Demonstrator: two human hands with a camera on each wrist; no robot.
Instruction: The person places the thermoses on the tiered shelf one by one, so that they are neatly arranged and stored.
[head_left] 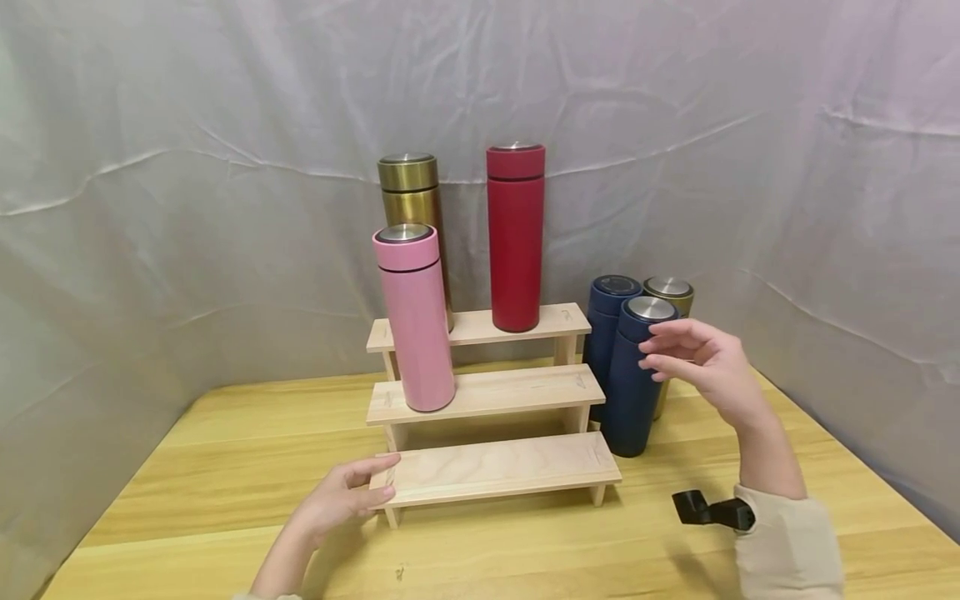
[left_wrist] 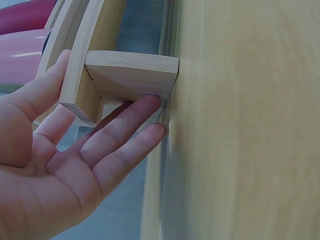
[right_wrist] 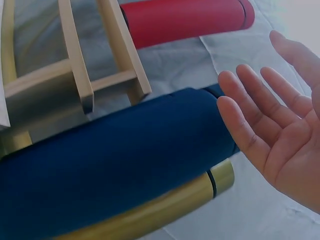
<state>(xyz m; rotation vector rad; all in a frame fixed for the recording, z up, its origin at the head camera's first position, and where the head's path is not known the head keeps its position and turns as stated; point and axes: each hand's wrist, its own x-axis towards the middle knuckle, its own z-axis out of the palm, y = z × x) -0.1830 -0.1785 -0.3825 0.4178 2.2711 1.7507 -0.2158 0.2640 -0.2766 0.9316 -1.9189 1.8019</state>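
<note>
My left hand pinches the wooden stand — my right hand, fingers loosely spread, holds nothing near the front blue bottle at the stand's right, best gripped squarely, upright.

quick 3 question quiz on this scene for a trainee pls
1. Which bottle stands on the middle step: (a) red, (b) pink, (c) blue?
2. True or false: the right hand grips the red bottle.
3. Which step of the wooden stand is the left hand at?

Key:
1. b, the pink bottle.
2. False; it is raised near the front blue bottle.
3. The bottom step.
</note>
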